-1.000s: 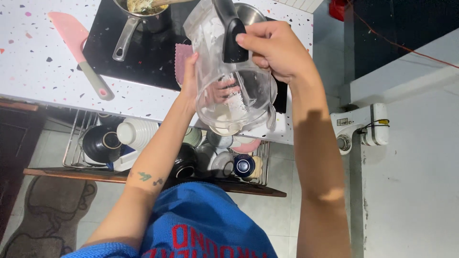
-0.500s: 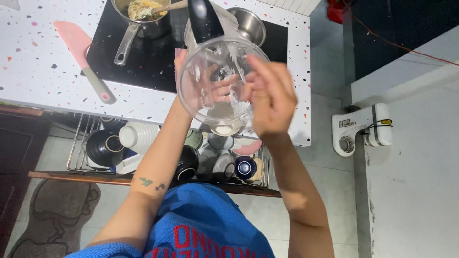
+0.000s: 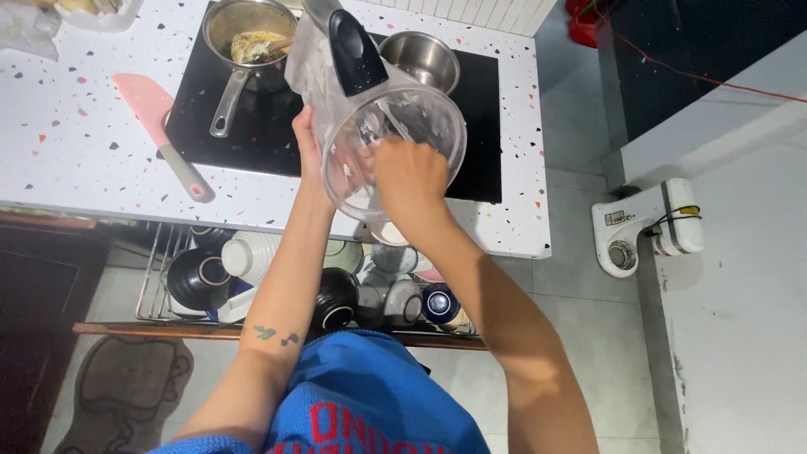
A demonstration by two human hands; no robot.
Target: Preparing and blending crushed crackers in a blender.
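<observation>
A clear plastic blender jug [image 3: 420,109] with a black handle [image 3: 355,52] is tilted with its open mouth toward me, above the front edge of the counter. My left hand [image 3: 308,151] grips the jug from the left side and underneath. My right hand [image 3: 409,172] reaches into the jug's mouth, fingers inside it. What the fingers touch inside is hidden by the hand and the cloudy wall.
A black cooktop [image 3: 269,134] carries a saucepan with food [image 3: 244,38] and an empty steel pot [image 3: 420,57]. A pink spatula [image 3: 160,130] lies on the speckled white counter [image 3: 76,160]. Below, a pulled-out rack [image 3: 168,286] holds several bowls and cups. A white appliance base [image 3: 643,231] sits at right.
The jug has swung up and turned its mouth toward me. My right hand let go of the black handle and went into the jug's opening. My left hand stayed on the jug.
</observation>
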